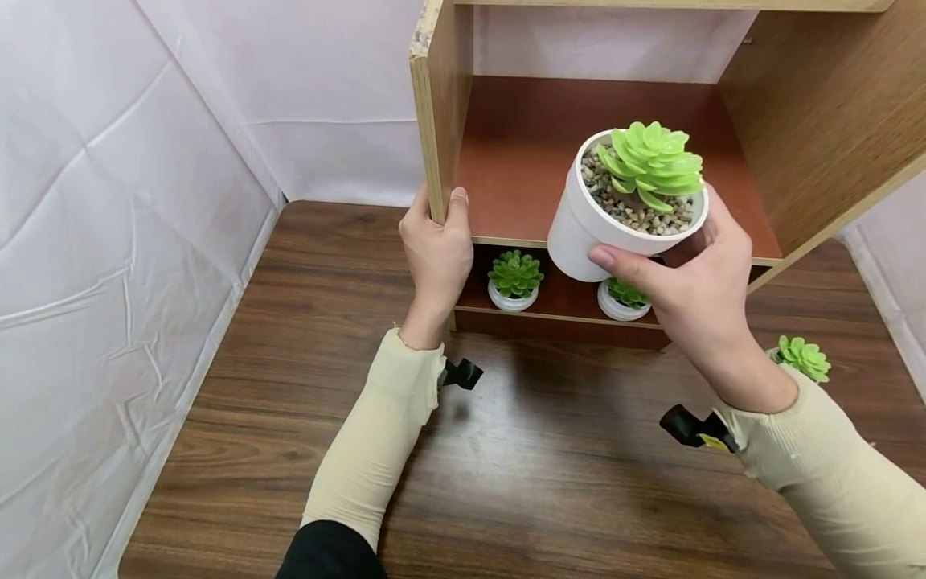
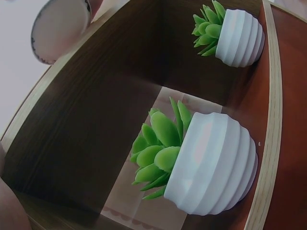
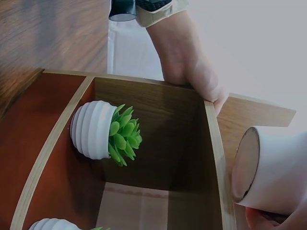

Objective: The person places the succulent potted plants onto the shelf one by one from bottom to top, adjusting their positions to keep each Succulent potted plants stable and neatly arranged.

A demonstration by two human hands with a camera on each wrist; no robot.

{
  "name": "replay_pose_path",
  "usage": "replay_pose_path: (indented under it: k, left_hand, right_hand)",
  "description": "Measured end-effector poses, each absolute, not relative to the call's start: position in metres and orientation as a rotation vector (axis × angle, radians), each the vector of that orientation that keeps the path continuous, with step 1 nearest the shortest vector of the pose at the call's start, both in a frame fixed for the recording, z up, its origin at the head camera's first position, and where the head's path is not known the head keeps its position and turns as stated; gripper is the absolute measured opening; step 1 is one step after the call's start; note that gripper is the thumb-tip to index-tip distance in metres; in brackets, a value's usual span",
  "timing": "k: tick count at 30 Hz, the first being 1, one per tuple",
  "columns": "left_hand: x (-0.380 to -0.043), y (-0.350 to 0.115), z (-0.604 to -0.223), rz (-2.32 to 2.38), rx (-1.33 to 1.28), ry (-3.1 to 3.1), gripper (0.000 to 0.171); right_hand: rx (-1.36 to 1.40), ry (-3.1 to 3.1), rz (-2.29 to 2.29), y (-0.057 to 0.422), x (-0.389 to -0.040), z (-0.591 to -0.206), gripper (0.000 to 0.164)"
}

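My right hand (image 1: 712, 297) holds a large potted succulent (image 1: 579, 221), a smooth white pot with pebbles and a light green plant, thumb on its near side. The pot is tilted, above the front edge of the wooden shelf's upper board (image 1: 510, 197). My left hand (image 1: 440, 257) grips the front edge of the shelf's left side panel (image 1: 437, 121), thumb on the inner face. In the compartment below stand two small succulents in ribbed white pots, the left one (image 1: 515, 277) in full sight, the right one (image 1: 624, 301) partly hidden by my right hand and the large pot.
Another light green succulent (image 1: 801, 358) is on the wood-grain table (image 1: 550, 482), partly behind my right sleeve. The shelf's right side panel (image 1: 832, 104) and top board (image 1: 673, 5) frame the upper compartment. White cloth (image 1: 130, 201) hangs at the left and back.
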State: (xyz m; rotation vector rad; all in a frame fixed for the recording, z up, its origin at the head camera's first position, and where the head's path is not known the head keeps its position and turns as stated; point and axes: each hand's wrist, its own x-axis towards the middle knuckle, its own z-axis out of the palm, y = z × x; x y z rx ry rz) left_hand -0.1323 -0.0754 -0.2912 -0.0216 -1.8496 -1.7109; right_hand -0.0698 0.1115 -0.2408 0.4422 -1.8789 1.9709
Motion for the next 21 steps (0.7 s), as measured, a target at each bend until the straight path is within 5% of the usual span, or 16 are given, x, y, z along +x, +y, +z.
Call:
replay_pose_path:
  k: [21]
  left_hand:
    - [-0.131,-0.073,-0.291,-1.701,-0.012,-1.839,0.016]
  right_hand:
    - [0.424,-1.932,1.973,0.098,-0.086,-0.236,0.065]
